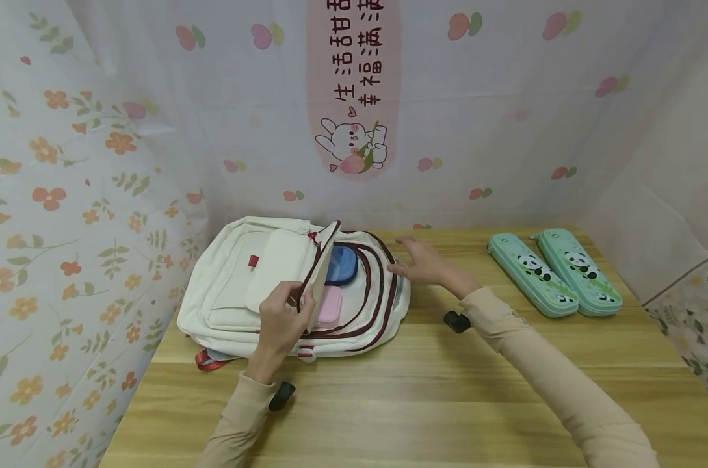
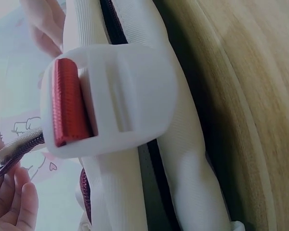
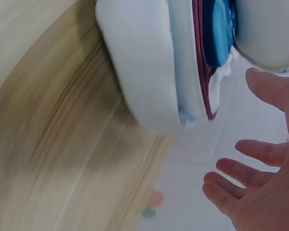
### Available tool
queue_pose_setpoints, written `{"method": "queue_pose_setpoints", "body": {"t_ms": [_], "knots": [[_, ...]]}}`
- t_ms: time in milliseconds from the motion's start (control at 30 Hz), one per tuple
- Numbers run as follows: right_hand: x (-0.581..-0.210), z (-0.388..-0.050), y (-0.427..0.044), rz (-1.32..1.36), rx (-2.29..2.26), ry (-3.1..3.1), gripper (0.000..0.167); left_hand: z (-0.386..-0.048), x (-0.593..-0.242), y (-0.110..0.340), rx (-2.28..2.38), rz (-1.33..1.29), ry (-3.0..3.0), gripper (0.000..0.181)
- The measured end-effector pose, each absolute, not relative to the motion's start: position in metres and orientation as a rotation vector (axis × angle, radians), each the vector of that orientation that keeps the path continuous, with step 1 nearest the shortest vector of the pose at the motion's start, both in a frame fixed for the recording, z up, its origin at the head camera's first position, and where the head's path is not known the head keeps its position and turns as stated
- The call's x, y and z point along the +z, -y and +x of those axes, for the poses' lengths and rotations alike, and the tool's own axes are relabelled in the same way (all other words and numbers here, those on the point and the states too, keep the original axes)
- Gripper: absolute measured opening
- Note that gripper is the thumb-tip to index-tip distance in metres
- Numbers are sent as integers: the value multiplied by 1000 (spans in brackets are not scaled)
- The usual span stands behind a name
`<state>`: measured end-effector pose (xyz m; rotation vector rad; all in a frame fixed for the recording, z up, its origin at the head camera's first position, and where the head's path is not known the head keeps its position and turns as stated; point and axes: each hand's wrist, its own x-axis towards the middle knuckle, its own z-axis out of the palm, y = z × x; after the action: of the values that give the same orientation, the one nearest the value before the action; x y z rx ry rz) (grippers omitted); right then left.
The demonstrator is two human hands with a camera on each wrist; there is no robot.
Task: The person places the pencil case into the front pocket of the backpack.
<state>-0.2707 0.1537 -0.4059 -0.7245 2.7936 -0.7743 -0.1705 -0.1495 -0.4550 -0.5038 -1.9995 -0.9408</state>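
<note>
A white backpack point(image 1: 231, 273) with dark red zippers lies on the wooden table, its front pocket unzipped. My left hand point(image 1: 283, 322) pinches the edge of the pocket's flap point(image 1: 321, 266) and holds it raised; in the left wrist view the fingers point(image 2: 24, 202) grip that zipper edge. Inside the pocket sit a blue rounded case point(image 1: 343, 263) and a pink case point(image 1: 329, 305), both partly hidden by the flap. Beside the bag's right end, my right hand point(image 1: 426, 263) has its fingers spread and holds nothing; the right wrist view shows the hand point(image 3: 260, 183) near the pocket opening.
Two mint-green panda pencil cases point(image 1: 532, 273) point(image 1: 582, 270) lie side by side at the table's right. A floral curtain point(image 1: 55, 227) hangs on the left, and a printed cloth point(image 1: 476, 130) stands behind the table point(image 1: 389, 403). A red strap loop point(image 1: 210, 361) pokes out under the bag.
</note>
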Motion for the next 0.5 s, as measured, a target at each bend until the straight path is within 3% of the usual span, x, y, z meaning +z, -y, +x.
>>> {"method": "queue_pose_setpoints", "body": {"t_ms": [500], "knots": [[-406,-254,-235,-523,-664,-2893,78,-170,-456,152,-945,-508,1983,7]]}}
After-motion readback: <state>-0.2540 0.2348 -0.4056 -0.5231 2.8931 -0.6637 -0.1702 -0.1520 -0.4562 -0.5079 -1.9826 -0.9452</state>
